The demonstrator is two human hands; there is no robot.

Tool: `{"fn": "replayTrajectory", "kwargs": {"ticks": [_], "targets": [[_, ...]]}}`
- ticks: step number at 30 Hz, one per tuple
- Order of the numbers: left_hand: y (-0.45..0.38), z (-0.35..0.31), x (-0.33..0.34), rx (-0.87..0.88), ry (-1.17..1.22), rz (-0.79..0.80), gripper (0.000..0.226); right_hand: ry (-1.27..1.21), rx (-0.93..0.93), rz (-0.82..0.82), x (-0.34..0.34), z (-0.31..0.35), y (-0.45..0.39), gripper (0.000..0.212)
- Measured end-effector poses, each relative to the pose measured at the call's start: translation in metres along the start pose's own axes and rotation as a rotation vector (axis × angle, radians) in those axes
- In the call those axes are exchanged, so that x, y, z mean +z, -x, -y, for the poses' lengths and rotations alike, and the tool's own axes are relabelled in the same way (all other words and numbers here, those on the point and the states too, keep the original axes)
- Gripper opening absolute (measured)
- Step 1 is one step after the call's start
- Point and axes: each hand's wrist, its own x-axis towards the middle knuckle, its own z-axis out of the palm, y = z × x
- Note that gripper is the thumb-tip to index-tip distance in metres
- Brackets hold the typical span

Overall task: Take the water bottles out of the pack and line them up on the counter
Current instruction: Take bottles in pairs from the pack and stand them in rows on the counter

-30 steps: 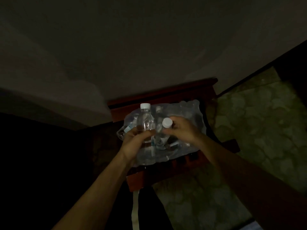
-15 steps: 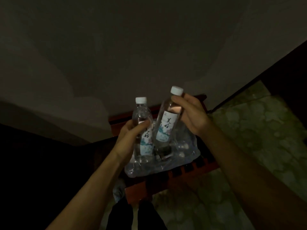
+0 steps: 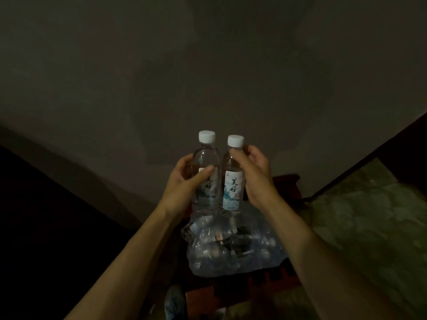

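Two clear water bottles with white caps stand upright side by side in the air, well above the pack. My left hand (image 3: pixel 184 183) is wrapped around the left bottle (image 3: pixel 206 155) at its label. My right hand (image 3: pixel 255 179) grips the right bottle (image 3: pixel 233 188) near its neck and shoulder. Below them lies the clear plastic shrink-wrap pack (image 3: pixel 231 252), torn open on top, with several more bottles inside. The pack rests on a dark red wooden stool (image 3: pixel 254 287). The room is dim.
A plain grey wall fills the view ahead. Greenish patterned floor (image 3: pixel 369 227) spreads to the right of the stool. A dark mass lies to the left. A light shoe (image 3: pixel 173 301) shows near the stool's front edge.
Both hands have lifted the two bottles up out of the pack and brought them upright, close together; the right bottle has straightened from a tilt.
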Motion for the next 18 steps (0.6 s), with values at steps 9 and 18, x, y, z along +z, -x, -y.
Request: {"fn": "replayTrajectory", "kwargs": {"ticks": [9,18], "targets": [[0.025,-0.081,-0.017,0.187,-0.067,-0.037,0.050,-0.034,-0.171,0.021,0.060,0.049,0.009,0.030],[0.066,-0.149,-0.055,0.262,-0.220,-0.002,0.046,-0.051,-0.328,0.004,0.128,0.086,0.034,0.024]]}}
